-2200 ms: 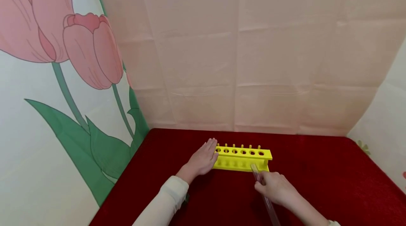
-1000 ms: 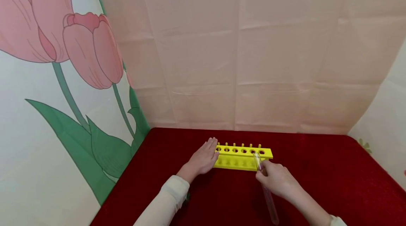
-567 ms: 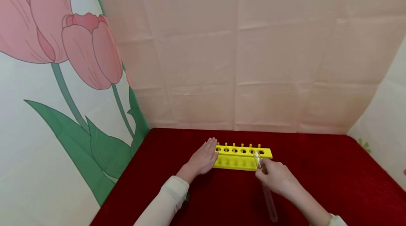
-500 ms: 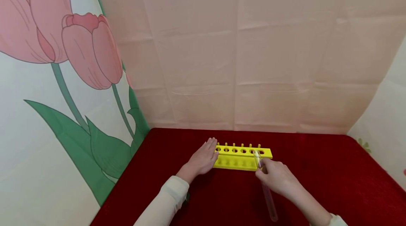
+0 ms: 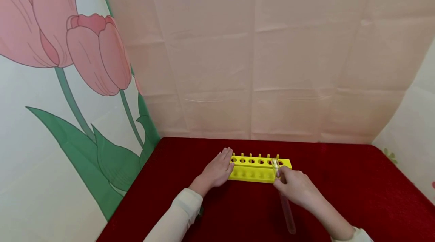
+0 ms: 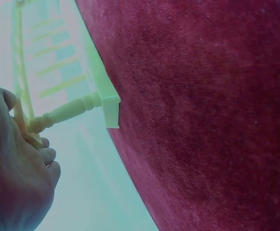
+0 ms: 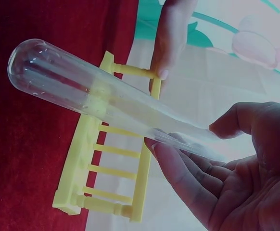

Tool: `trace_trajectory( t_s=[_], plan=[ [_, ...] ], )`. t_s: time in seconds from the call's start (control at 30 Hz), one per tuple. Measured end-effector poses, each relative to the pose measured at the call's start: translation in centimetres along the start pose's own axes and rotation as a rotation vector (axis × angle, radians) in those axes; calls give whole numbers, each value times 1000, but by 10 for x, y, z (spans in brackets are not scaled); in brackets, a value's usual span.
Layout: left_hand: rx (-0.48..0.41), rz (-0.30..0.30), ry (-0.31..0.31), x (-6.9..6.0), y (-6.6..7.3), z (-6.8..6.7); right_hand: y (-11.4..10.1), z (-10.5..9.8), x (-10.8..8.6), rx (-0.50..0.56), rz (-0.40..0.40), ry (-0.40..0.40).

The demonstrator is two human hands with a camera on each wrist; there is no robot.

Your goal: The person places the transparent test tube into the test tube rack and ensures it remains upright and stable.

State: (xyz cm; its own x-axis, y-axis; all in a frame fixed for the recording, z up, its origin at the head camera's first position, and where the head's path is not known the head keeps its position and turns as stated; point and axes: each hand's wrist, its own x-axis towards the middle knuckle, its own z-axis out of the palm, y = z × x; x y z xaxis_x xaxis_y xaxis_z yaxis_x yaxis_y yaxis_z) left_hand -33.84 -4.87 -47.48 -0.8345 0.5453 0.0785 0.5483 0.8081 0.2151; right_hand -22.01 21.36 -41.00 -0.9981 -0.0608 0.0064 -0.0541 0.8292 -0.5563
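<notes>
A yellow rack [image 5: 253, 174] with a row of holes and a row of pegs stands on the red cloth. My left hand [image 5: 217, 168] lies with straight fingers against the rack's left end; in the left wrist view this hand [image 6: 19, 163] touches the top plate [image 6: 27, 127]. Between thumb and fingers, my right hand [image 5: 299, 189] holds a clear test tube [image 5: 287, 213], tilted, its rounded end low and toward me, its upper end in front of the rack's right holes. The right wrist view shows the tube [image 7: 82, 86] in front of the rack [image 7: 142, 178], held by the right hand [image 7: 246, 168].
The red cloth [image 5: 340, 181] covers the table around the rack. Behind it hangs a plain beige sheet [image 5: 255, 64], and at the left a sheet with printed tulips [image 5: 98, 53]. A small dark thing, partly hidden, lies beside the left sleeve [image 5: 185, 208].
My right hand has raised the tube and moved it slightly away from me, its upper end going from low before the rack to the level of the holes. The left hand has stayed in place.
</notes>
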Motion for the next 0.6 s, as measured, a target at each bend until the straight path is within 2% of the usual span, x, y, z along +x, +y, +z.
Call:
trace_trajectory(
  t_s=[0.2, 0.6],
  plan=[
    [-3, -3, -4, -1, 1, 0, -1, -2, 0, 2, -15, 11],
    [-2, 5, 8, 0, -1, 1, -6, -3, 1, 27, 6, -8]
  ],
)
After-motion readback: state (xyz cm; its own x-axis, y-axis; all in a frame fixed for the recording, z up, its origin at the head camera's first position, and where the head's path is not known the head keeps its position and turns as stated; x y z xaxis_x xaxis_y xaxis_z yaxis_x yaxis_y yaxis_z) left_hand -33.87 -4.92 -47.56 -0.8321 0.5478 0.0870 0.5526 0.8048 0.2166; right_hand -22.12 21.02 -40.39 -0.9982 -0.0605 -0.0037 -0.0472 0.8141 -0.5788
